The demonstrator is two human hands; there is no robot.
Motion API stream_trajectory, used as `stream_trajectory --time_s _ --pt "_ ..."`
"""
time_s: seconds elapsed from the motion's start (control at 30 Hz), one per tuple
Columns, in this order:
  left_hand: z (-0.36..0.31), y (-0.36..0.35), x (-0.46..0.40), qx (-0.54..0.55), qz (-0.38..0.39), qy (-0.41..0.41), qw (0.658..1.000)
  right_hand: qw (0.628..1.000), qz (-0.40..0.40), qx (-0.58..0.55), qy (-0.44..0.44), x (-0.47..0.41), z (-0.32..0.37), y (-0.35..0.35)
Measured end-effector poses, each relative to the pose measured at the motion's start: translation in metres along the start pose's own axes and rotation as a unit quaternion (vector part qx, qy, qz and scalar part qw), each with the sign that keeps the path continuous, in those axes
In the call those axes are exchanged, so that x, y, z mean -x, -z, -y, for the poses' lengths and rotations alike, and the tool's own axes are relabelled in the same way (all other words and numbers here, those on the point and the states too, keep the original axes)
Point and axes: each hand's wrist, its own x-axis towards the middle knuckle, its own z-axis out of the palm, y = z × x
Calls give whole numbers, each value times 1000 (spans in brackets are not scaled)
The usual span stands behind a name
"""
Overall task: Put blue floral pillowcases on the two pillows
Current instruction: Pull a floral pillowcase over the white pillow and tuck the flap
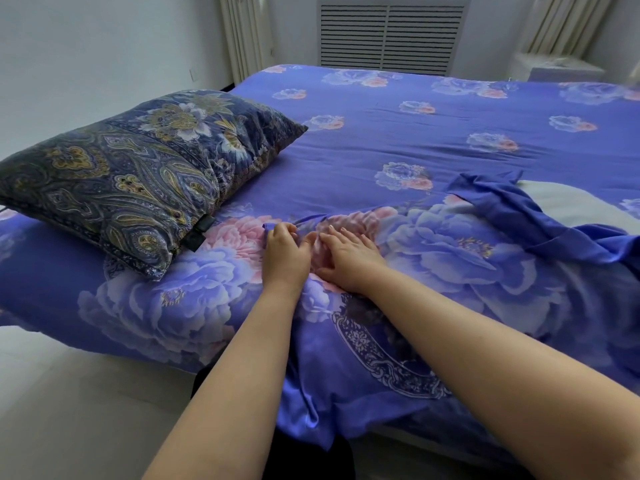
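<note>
Head view looks down on a bed spread (450,126) in blue with pale flowers. Near its front edge lies a blue floral pillowcase (363,323), through which the darker pattern of a pillow inside shows. The left hand (285,256) pinches a fold of that pillowcase between curled fingers. The right hand (346,258) lies just beside it, fingers straight and spread, pressing flat on the cloth. To the left a second pillow (138,174) in a dark paisley cover rests bare on the bed. A loose blue cloth (526,216) lies crumpled to the right, over something white.
</note>
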Motion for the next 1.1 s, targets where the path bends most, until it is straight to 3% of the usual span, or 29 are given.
stream_trajectory --time_s 0.13,0.37,0.47,0.6,0.7,0.77,0.83,0.9,0.93,0.97,1.1 --pt "0 -1 -9 -70 49 29 996 999 31 33 -4 -2 1 -2" --pt "-5 0 -12 -86 76 52 992 998 43 50 -5 -3 3 -1" --pt "-10 -2 -16 -129 92 56 986 994 -16 104 -17 -3 7 -9" --pt "-24 -10 -10 -224 60 -6 973 984 -95 144 -40 -2 15 -15" --pt "-34 -12 -7 -188 59 -8 980 995 -90 20 -41 -4 0 -15" --pt "-42 -14 -5 -138 80 -1 987 981 -75 -171 -45 -6 -17 -9" --pt "-51 -17 1 -102 99 -7 990 920 -70 -382 -51 -3 -31 -1" --pt "-56 -23 10 -75 106 -20 991 804 -65 -582 -97 1 -42 5" --pt "-56 -26 14 -65 106 -26 992 758 -51 -641 -110 3 -46 6" --pt "-55 -27 19 -61 103 -31 992 744 -31 -659 -108 3 -49 6" --pt "-41 -31 30 -96 70 -78 990 833 25 -547 -81 -6 -46 17"
